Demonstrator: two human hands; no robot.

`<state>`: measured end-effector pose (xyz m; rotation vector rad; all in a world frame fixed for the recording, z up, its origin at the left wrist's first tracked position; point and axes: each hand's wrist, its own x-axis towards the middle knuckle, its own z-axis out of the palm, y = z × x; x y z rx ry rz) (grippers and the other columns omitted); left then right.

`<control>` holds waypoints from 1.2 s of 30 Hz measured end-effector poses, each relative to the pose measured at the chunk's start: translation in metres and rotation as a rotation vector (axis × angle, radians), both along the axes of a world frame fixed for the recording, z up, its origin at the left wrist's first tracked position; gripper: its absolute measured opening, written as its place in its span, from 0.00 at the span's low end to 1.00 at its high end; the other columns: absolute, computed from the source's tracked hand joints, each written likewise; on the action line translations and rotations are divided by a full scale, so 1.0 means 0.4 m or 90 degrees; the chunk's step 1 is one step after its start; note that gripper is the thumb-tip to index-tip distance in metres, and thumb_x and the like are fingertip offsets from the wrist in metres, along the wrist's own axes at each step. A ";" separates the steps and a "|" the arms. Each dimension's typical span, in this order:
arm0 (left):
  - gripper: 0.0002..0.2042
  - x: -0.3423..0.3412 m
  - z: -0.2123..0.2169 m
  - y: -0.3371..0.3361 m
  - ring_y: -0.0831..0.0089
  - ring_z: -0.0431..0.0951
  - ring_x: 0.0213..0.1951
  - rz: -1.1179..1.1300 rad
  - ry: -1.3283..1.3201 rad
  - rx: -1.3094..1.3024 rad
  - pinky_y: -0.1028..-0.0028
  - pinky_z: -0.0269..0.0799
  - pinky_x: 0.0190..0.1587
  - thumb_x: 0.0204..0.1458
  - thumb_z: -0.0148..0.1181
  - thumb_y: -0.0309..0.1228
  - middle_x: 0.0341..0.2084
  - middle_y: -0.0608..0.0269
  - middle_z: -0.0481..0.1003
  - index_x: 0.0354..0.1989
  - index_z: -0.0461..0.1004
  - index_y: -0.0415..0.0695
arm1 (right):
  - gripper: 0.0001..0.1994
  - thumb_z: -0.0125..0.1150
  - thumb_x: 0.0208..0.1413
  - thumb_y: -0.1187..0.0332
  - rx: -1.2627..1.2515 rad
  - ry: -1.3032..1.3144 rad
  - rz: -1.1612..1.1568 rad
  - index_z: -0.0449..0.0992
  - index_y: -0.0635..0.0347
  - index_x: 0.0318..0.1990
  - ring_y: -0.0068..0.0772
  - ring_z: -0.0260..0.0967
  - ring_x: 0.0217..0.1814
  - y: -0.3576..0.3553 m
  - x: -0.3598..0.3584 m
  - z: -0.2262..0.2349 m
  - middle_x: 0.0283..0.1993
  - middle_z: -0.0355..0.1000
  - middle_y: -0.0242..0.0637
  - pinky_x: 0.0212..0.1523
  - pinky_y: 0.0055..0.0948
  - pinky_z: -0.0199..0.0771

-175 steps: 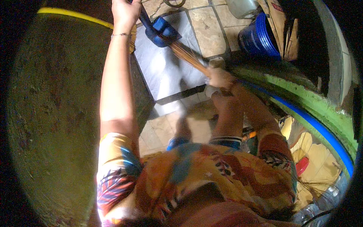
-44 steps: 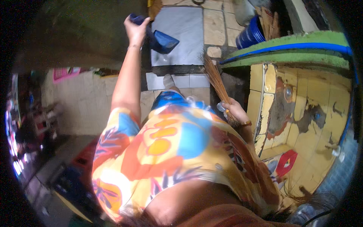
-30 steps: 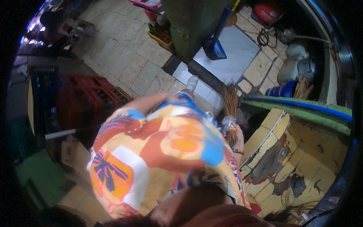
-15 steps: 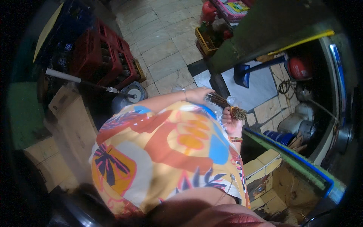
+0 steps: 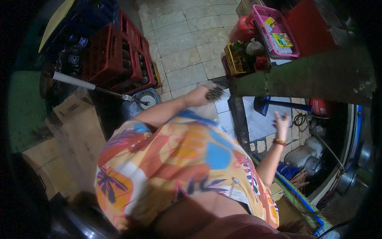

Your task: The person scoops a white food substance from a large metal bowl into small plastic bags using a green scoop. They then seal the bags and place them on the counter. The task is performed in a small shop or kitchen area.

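Note:
My left hand (image 5: 196,96) is closed round a bundle of thin brown sticks (image 5: 215,93), whose cut ends point to the right. It is held in front of my body, above the tiled floor. Over on the right, my right hand (image 5: 281,120) is raised with its fingers apart and nothing in it. A red and yellow bracelet circles that wrist. Just beyond the right hand, a blue dustpan-like tool (image 5: 261,106) with a long blue handle rests on a pale surface.
Red bottle crates (image 5: 104,55) are stacked at the far left, beside a pole with a white handle (image 5: 73,79). Flattened cardboard (image 5: 81,127) leans nearer on the left. A pink basket (image 5: 274,32) and a yellow crate (image 5: 234,59) stand far right. Metal pots (image 5: 306,153) sit at the right.
My right hand has let go of the sticks, moved right and opened. My left hand now holds the bundle alone and has moved slightly left. The view has shifted.

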<state>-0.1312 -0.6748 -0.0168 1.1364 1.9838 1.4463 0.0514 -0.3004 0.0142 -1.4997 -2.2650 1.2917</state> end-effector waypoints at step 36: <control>0.12 0.372 -0.174 -0.478 0.51 0.77 0.36 0.751 -0.234 -0.413 0.62 0.70 0.39 0.46 0.63 0.33 0.31 0.45 0.76 0.37 0.75 0.39 | 0.16 0.65 0.42 0.76 -0.164 0.087 0.490 0.70 0.60 0.40 0.22 0.69 0.30 -0.158 -0.273 0.010 0.32 0.71 0.32 0.25 0.21 0.71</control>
